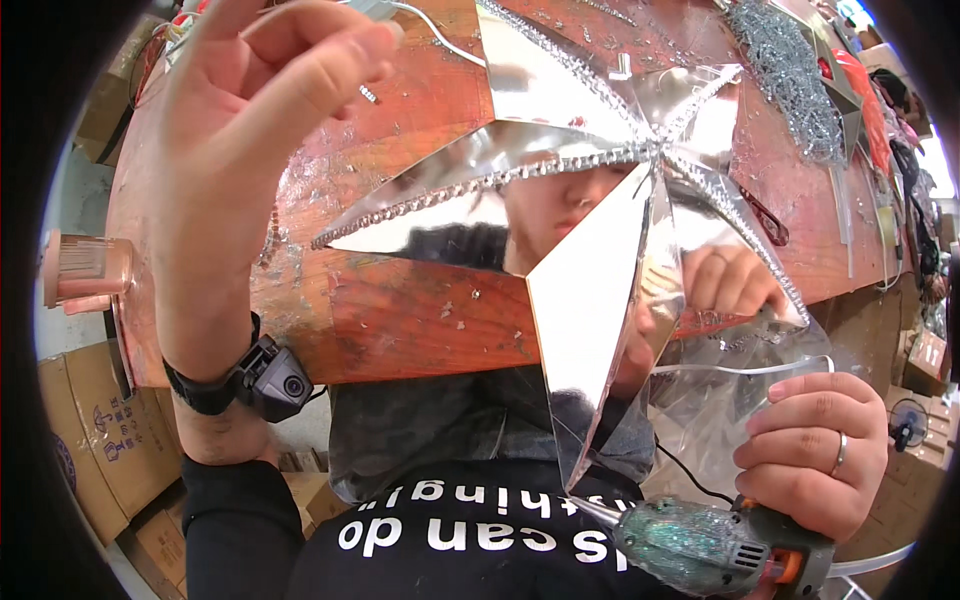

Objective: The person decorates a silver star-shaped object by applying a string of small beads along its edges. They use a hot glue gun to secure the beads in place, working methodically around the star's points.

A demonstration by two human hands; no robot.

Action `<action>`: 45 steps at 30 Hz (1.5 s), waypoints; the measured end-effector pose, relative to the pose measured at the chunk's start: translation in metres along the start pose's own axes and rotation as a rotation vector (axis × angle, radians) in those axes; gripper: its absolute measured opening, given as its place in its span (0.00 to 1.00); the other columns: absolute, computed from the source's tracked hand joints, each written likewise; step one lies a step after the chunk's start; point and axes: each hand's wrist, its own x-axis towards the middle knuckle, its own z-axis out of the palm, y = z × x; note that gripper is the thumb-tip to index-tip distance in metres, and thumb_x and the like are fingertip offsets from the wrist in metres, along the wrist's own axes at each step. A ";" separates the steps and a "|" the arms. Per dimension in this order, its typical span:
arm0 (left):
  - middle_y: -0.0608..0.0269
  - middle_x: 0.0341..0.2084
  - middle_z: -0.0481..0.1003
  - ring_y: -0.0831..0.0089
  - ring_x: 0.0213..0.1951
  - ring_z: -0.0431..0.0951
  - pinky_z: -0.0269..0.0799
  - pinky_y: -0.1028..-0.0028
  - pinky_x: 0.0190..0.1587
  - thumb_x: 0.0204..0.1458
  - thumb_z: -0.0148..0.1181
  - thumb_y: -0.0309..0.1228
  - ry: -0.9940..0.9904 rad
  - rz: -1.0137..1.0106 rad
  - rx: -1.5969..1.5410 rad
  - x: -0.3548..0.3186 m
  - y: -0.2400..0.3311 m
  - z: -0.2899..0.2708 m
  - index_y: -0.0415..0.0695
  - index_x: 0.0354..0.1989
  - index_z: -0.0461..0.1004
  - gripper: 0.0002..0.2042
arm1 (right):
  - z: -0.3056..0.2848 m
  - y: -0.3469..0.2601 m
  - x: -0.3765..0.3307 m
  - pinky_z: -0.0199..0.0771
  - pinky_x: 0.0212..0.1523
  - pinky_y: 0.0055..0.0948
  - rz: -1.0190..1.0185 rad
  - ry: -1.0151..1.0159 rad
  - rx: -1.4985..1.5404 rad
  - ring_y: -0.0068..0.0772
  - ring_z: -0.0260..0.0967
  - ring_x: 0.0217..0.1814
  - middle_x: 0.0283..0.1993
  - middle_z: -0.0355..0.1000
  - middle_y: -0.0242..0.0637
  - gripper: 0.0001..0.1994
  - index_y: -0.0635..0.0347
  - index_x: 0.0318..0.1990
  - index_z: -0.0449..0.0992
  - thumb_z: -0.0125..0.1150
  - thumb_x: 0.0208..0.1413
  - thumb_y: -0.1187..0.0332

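Observation:
A mirror-silver, many-pointed star point(590, 280) lies partly on the table and overhangs its near edge. Rhinestone strips point(480, 172) run along several of its ridges; its lowest, near arm shows no strip. My right hand point(815, 450), with a ring, grips a dark glue gun point(690, 545) covered in shiny strands. The metal nozzle is close to the tip of the star's near arm; contact is hard to judge. My left hand point(270, 90) is raised left of the star, thumb and curled fingers close together. What they may hold is hidden. A short rhinestone strip point(368, 94) shows just below those fingers.
The reddish wooden table point(430, 330) is littered with small scraps. A heap of silver tinsel point(785, 80) lies at the far right. A pinkish plastic cup point(85, 270) stands at the left edge, with cardboard boxes point(110, 430) below. Clear plastic film point(720, 420) hangs near my right hand.

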 end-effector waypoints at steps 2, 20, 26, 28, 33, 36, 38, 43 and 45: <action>0.64 0.35 0.74 0.81 0.36 0.73 0.67 0.81 0.42 0.57 0.54 0.25 -0.046 0.012 -0.044 0.009 0.000 0.003 0.34 0.56 0.61 0.19 | -0.005 -0.010 -0.012 0.74 0.34 0.34 0.022 0.074 0.010 0.31 0.72 0.30 0.28 0.74 0.31 0.15 0.57 0.26 0.73 0.57 0.45 0.54; 0.68 0.19 0.66 0.82 0.22 0.67 0.64 0.82 0.26 0.57 0.50 0.22 0.236 -0.012 -0.380 -0.041 0.012 0.037 0.44 0.46 0.56 0.13 | 0.049 0.181 -0.122 0.64 0.52 0.27 1.031 0.846 0.308 0.28 0.66 0.49 0.47 0.68 0.39 0.19 0.71 0.53 0.68 0.58 0.56 0.71; 0.66 0.32 0.69 0.80 0.35 0.71 0.67 0.79 0.39 0.57 0.51 0.21 0.220 -0.177 -0.753 -0.056 0.018 0.053 0.43 0.48 0.61 0.12 | 0.017 0.158 -0.110 0.60 0.57 0.34 0.882 0.514 -0.751 0.41 0.65 0.56 0.56 0.66 0.46 0.19 0.69 0.53 0.69 0.57 0.57 0.65; 0.65 0.34 0.69 0.79 0.37 0.72 0.68 0.79 0.42 0.57 0.52 0.22 0.200 -0.164 -0.788 -0.064 0.017 0.053 0.41 0.47 0.63 0.11 | 0.007 0.105 -0.071 0.57 0.60 0.34 0.786 0.769 -0.659 0.39 0.63 0.58 0.55 0.68 0.44 0.16 0.67 0.50 0.71 0.55 0.58 0.66; 0.67 0.36 0.70 0.79 0.38 0.73 0.70 0.78 0.43 0.58 0.52 0.23 0.315 0.028 -0.665 -0.091 -0.002 0.027 0.39 0.47 0.68 0.09 | 0.059 -0.030 -0.035 0.65 0.41 0.35 0.427 0.804 -0.246 0.33 0.67 0.38 0.39 0.72 0.39 0.10 0.59 0.41 0.78 0.50 0.59 0.71; 0.66 0.37 0.70 0.78 0.37 0.72 0.70 0.78 0.43 0.59 0.51 0.22 0.463 0.050 -0.612 -0.110 -0.007 0.002 0.37 0.50 0.69 0.11 | 0.068 -0.049 0.037 0.66 0.31 0.21 -0.348 0.138 -0.004 0.21 0.65 0.33 0.34 0.69 0.25 0.09 0.57 0.35 0.75 0.64 0.46 0.66; 0.66 0.37 0.69 0.78 0.37 0.72 0.71 0.79 0.42 0.59 0.50 0.22 0.572 0.004 -0.589 -0.128 -0.009 -0.023 0.37 0.52 0.69 0.13 | 0.099 -0.049 0.050 0.68 0.36 0.24 -0.357 -0.011 0.263 0.26 0.66 0.37 0.34 0.68 0.30 0.11 0.61 0.34 0.73 0.63 0.48 0.64; 0.66 0.37 0.69 0.79 0.36 0.72 0.72 0.81 0.40 0.59 0.49 0.22 0.810 -0.174 -0.512 -0.186 -0.024 -0.075 0.36 0.56 0.67 0.16 | 0.139 -0.041 0.076 0.70 0.42 0.35 -0.332 -0.131 0.699 0.40 0.68 0.44 0.40 0.69 0.38 0.10 0.63 0.39 0.71 0.59 0.52 0.68; 0.67 0.36 0.70 0.79 0.36 0.72 0.73 0.82 0.41 0.59 0.49 0.21 0.850 -0.223 -0.529 -0.211 -0.029 -0.095 0.36 0.57 0.66 0.17 | 0.157 -0.039 0.087 0.70 0.43 0.35 -0.358 -0.072 0.699 0.41 0.68 0.45 0.40 0.69 0.39 0.10 0.63 0.40 0.71 0.58 0.53 0.69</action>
